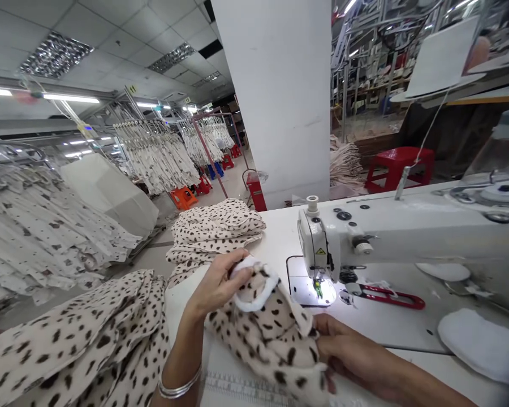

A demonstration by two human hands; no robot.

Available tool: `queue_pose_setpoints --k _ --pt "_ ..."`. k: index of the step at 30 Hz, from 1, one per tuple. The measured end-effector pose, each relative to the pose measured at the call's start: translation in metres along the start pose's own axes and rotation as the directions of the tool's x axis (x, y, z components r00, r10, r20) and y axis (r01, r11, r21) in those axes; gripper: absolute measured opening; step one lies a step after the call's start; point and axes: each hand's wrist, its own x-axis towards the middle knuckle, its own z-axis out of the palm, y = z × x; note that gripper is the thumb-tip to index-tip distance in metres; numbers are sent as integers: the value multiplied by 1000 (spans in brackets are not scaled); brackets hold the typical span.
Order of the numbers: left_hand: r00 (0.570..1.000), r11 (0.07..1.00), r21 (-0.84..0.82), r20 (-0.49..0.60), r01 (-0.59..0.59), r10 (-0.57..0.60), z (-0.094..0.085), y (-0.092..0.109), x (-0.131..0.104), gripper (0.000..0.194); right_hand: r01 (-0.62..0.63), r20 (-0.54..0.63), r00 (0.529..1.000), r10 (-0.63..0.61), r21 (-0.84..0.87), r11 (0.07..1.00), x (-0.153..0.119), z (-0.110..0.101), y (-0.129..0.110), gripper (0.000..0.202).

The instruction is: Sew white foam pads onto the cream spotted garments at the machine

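A beige garment piece with dark spots (pixel 275 333) is held up in front of the sewing machine (pixel 322 243), left of its lit needle area. My left hand (pixel 220 280) pinches it at a round opening edged with a fluffy white band (pixel 254 302). Lower down on the right, my right hand (pixel 343 345) grips the same piece by its edge, fingers partly hidden behind the cloth. Under the machine head, a green presser foot (pixel 318 288) stands over the metal plate, apart from the fabric.
Spotted fabric stacks lie at the left (pixel 89 333) and behind my left hand (pixel 216 226). Red thread snips (pixel 392 296) and white padded pieces (pixel 483 342) rest right of the needle. A clear ruler (pixel 246 387) lies at the front edge. A white pillar (pixel 280 102) stands behind.
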Motion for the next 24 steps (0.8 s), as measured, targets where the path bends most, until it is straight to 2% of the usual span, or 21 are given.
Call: queue_pose_setpoints --k 3,6,8,10,12,13,15,18,20,21,24 --pt "991 989 141 119 50 -67 -7 3 18 29 -14 4 1000 14 -37 999 -1 -4 7 28" --pt "970 962 261 201 80 -135 0 -6 37 23 -48 -148 989 24 -161 986 -6 -4 13 30" --pt "971 945 309 176 104 -165 11 -11 43 18 10 -236 968 -87 -310 951 -12 1 9 37" --pt "976 925 358 120 127 -180 26 -9 40 24 194 -189 929 -317 -480 856 -19 9 -2 48" --pt "978 915 382 102 130 -181 43 -1 30 27 369 -48 881 -472 -554 746 -20 18 -15 61" --pt "976 915 384 122 121 -181 51 3 23 26 396 2 883 -469 -540 743 -19 22 -20 66" --pt "962 925 371 214 79 -168 65 9 8 24 341 47 929 -368 -496 798 -15 27 -24 68" --pt "895 940 339 431 -40 -117 76 6 -6 41 273 87 961 -261 -429 861 -16 30 -16 56" --pt "836 947 310 539 -85 -101 78 -1 -8 60 304 118 952 -281 -421 855 -25 31 -5 36" --pt "821 950 299 563 -93 -97 78 -4 -7 67 326 121 945 -304 -430 842 -32 30 2 27" --pt "825 952 279 563 -128 -54 80 -12 -3 78 397 50 898 -437 -519 757 -57 28 20 23"
